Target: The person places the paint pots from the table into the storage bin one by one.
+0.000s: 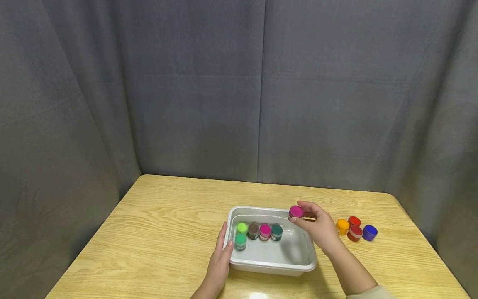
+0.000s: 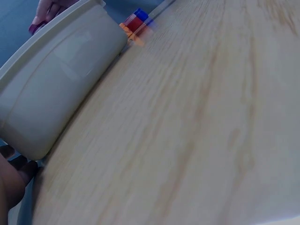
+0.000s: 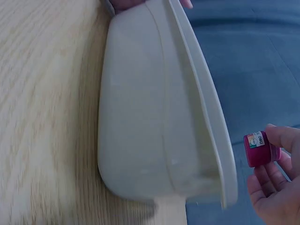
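Note:
A white plastic tub (image 1: 272, 265) stands on the table. My left hand (image 1: 218, 263) holds its left side, thumb at the rim and fingers along the outer wall. My right hand (image 1: 321, 226) pinches a magenta paint jar (image 3: 257, 149) between thumb and fingers, above the tub's far right corner. Inside the tub, a lime jar (image 1: 242, 227), a brown jar (image 1: 253, 231), another magenta jar (image 1: 265, 231) and a dark teal jar (image 1: 276, 232) form a row. A green jar (image 1: 240, 241) sits in front of the lime one.
Right of the tub, an orange jar (image 1: 342, 226), two red jars (image 1: 355, 233) and a blue jar (image 1: 370, 232) cluster on the wooden table (image 1: 157, 232). Grey curtains (image 1: 194, 104) hang behind the table and along both sides.

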The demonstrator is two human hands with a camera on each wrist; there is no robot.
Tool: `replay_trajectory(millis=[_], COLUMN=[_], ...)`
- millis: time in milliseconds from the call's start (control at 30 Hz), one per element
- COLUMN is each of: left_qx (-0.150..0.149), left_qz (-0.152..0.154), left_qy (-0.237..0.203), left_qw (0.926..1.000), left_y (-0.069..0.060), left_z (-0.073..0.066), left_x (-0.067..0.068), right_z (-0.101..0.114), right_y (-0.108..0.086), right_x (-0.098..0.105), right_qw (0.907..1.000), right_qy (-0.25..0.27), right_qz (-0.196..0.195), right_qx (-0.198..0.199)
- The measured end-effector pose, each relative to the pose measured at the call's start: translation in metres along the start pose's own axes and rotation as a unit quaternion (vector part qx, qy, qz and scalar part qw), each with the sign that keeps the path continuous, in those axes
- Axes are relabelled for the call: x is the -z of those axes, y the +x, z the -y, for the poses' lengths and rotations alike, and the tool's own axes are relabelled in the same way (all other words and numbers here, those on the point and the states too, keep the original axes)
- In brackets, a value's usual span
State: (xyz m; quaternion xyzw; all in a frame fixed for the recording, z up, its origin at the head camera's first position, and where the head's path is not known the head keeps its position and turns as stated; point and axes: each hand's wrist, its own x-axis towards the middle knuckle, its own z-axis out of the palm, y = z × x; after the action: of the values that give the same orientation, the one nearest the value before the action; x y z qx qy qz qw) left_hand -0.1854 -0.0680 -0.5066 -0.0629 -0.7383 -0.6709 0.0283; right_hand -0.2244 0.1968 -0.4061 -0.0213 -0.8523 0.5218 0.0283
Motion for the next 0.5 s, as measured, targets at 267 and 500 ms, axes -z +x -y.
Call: replay_trajectory(millis=[267, 500], left_qx=[0.005, 0.008], left_qz=[-0.002, 0.000], left_qy=[0.006, 0.005], left_qw=[1.0000, 1.0000], left_y=[0.000, 0.001], left_z=[0.000, 0.000], left_x=[0.000, 0.000], right_z=[0.007, 0.005], right_y=[0.001, 0.004], right_x=[-0.026, -0.047], right_qw=[0.9996, 0.9990], right_qy=[0.013, 0.017], right_qz=[0.024, 0.041], right_qx=[-0.008, 0.003])
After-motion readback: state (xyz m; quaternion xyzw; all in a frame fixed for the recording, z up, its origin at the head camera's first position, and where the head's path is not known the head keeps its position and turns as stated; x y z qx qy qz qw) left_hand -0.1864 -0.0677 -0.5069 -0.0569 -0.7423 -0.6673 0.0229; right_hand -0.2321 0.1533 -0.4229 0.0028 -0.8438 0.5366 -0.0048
